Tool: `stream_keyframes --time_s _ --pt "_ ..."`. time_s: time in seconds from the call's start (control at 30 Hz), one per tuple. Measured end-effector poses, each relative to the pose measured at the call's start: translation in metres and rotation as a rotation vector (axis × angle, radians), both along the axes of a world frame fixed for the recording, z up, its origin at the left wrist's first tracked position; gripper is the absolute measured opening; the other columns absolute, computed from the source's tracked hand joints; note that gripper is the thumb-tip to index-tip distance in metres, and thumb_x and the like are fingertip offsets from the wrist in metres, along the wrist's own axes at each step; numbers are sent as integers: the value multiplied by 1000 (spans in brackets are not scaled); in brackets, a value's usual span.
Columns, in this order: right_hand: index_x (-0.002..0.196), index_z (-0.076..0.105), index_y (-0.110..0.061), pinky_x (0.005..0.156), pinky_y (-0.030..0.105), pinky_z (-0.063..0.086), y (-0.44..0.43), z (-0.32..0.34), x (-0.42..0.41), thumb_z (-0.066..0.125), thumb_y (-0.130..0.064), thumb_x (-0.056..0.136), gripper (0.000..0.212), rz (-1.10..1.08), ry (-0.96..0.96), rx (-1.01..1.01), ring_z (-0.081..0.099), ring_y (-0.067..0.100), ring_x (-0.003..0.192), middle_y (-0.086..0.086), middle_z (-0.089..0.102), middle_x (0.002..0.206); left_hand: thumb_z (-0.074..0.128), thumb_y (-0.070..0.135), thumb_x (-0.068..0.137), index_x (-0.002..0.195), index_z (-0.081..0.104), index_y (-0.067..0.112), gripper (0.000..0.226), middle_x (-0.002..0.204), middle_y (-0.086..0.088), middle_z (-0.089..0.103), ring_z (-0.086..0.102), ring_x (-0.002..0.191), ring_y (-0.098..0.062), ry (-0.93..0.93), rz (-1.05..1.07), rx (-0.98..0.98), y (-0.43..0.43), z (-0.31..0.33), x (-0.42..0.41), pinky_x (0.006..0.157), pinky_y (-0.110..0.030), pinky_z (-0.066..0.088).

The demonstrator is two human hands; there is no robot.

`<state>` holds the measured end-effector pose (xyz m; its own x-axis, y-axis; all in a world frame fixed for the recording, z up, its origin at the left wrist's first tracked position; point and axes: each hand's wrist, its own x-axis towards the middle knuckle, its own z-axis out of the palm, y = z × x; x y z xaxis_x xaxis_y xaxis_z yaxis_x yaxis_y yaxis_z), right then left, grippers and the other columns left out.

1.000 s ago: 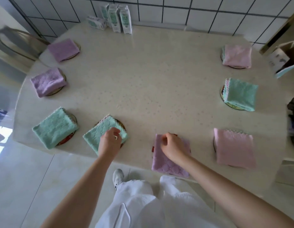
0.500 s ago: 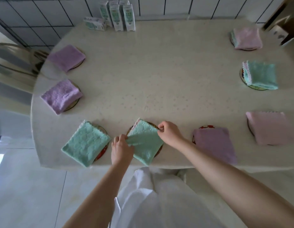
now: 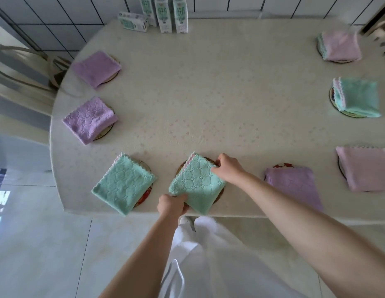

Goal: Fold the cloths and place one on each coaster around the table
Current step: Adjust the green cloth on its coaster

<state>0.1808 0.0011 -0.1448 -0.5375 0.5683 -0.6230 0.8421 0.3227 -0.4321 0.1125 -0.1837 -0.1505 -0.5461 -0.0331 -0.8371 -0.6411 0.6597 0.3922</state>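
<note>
Cloth: folded mint-green fleece cloth (image 3: 197, 181) lay on a round dark coaster (image 3: 208, 160) at the cream table's (image 3: 208, 93) near edge.
Left hand (image 3: 172, 204): pinched its near-left corner.
Right hand (image 3: 228, 167): gripped its far-right edge.

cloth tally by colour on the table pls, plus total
Folded mint-green terry cloths: 3
Folded lilac terry cloths: 3
Folded pink terry cloths: 2
Total: 8
</note>
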Motion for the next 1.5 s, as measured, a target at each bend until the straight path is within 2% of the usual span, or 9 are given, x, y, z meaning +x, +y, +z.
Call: stream_keyframes --time_s 0.1,0.23,0.47,0.57,0.7,1.03,1.17,1.33,1.5 --pt "91 54 -8 57 29 37 1 8 -3 60 -33 82 27 31 10 -73 51 20 69 6 57 82 79 22 72 95 63 0 36 90 -18 69 71 68 -27 -32 37 10 1 0 0 49 -29 57" --pt "73 44 -14 50 27 26 -2 23 -7 59 -25 85 22 46 63 -207 38 14 54 -2 42 63 80 24 74 94 60 -1 37 87 -17 67 68 65 -25 -64 76 39 6 2 2 62 -34 60" --pt "108 60 -14 72 30 53 -8 33 11 57 -17 92 16 -383 312 -654 66 18 87 4 68 101 68 24 84 99 61 7 24 92 -11 62 63 85 -28 -10 169 134 6 9 9 81 -43 57" --pt "112 60 -13 67 30 56 -13 27 25 55 -11 93 20 -584 410 -763 68 20 86 6 70 100 68 22 84 99 60 9 21 95 -10 60 60 89 -27 -1 246 262 11 17 6 81 -40 54" --pt "112 61 -11 82 41 54 -19 9 44 55 -12 93 20 -581 363 -629 66 25 96 10 68 108 67 11 84 109 56 13 28 99 -2 65 63 91 -20 177 46 300 17 20 -8 75 -37 54" --pt "90 63 -7 68 41 58 -26 0 50 64 -21 84 15 -303 130 -190 67 26 74 7 66 81 69 20 83 103 64 14 21 95 1 66 61 87 -17 272 -102 169 14 4 -8 74 -30 49" --pt "82 55 -12 59 28 38 -30 -1 50 62 -25 83 15 -180 106 -59 55 22 73 2 59 75 70 21 82 96 66 16 15 89 4 66 60 81 -13 335 -110 127 10 2 -11 72 -29 48" --pt "94 54 -10 63 31 43 -33 -2 55 58 -22 87 14 -95 57 72 58 26 80 7 63 90 68 18 82 94 65 16 12 89 -1 69 65 81 -22 381 -192 80 0 1 -17 77 -38 55" --pt "113 51 -13 76 38 50 -39 16 38 54 -23 89 26 44 58 367 53 27 100 6 52 114 64 17 86 101 64 15 15 88 5 66 60 79 -14 537 -294 62 -19 9 -35 64 -24 44"
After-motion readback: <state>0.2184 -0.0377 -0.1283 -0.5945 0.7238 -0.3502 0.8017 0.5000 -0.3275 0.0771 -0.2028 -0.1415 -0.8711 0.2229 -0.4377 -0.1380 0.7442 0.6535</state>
